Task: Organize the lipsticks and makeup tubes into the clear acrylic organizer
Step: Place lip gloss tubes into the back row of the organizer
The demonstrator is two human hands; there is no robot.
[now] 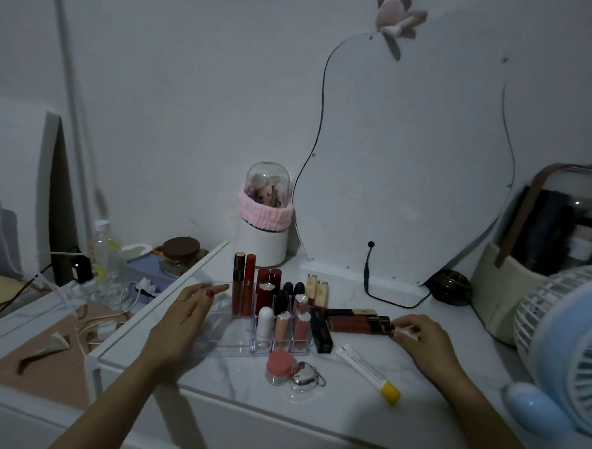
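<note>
Lip gloss tube (358, 325) flat, lengthwise left-right

I'm looking at a white marble-look tabletop (245, 386). The clear acrylic organizer (233, 341) sits on it mid-table. Just in front of the organizer: a pink-lidded jar (279, 367) and a shiny silver case (303, 379). Right of it lie dark lip gloss tubes (354, 322) and a white tube with yellow cap (369, 373). Far right, a blue fan (569, 348).

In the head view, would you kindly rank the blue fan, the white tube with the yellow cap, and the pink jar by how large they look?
1. Blue fan, though it is partly cut off
2. White tube with the yellow cap
3. Pink jar
</note>
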